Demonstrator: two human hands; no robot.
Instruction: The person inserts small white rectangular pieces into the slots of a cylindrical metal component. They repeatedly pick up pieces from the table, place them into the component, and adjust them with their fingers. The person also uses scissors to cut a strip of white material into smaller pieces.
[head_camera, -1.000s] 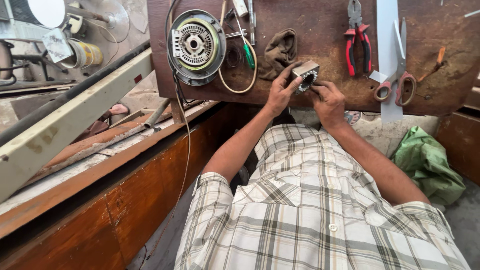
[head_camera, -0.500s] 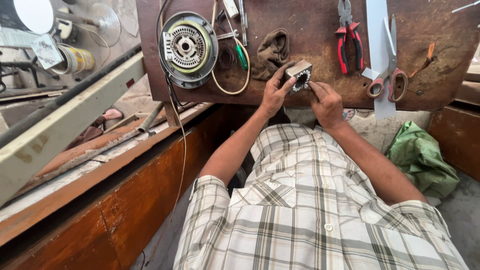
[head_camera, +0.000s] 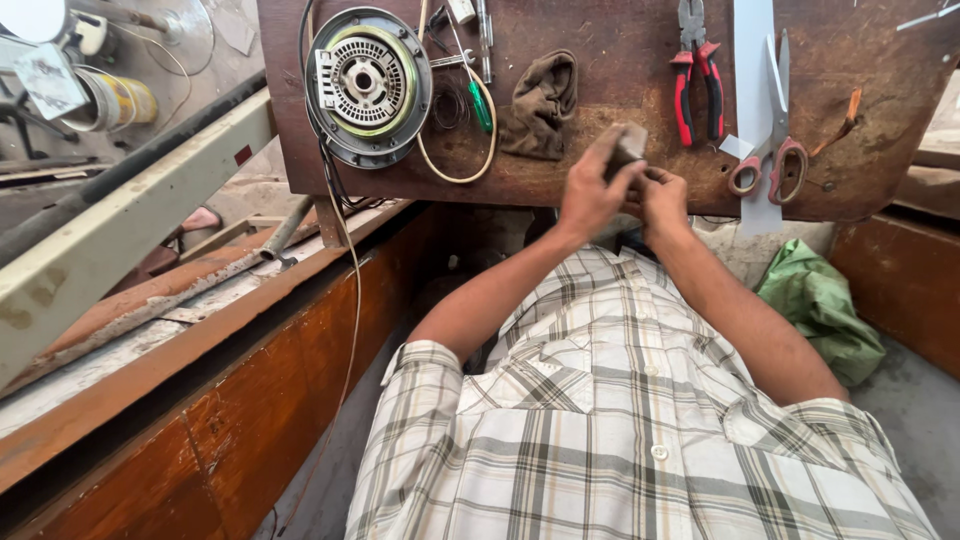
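Both my hands meet above the near edge of a dark wooden workbench (head_camera: 600, 60). My left hand (head_camera: 592, 192) grips a small grey metal motor part (head_camera: 625, 146) and tilts it, blurred by motion. My right hand (head_camera: 662, 196) touches the same part from the right with its fingertips. A brown rag (head_camera: 542, 102) lies just left of the hands. A round fan motor (head_camera: 366, 82) with a black cable lies further left on the bench.
Red-handled pliers (head_camera: 697, 70), orange-handled scissors (head_camera: 768, 150) and a pale strip (head_camera: 752, 90) lie right of the hands. A green screwdriver (head_camera: 480, 98) and wire loop sit by the rag. A green bag (head_camera: 818, 310) lies lower right. Wooden beams and a metal rail (head_camera: 130, 220) run along the left.
My hands have lifted and turned the small motor part; its open face no longer shows. The view has shifted slightly left over the bench.
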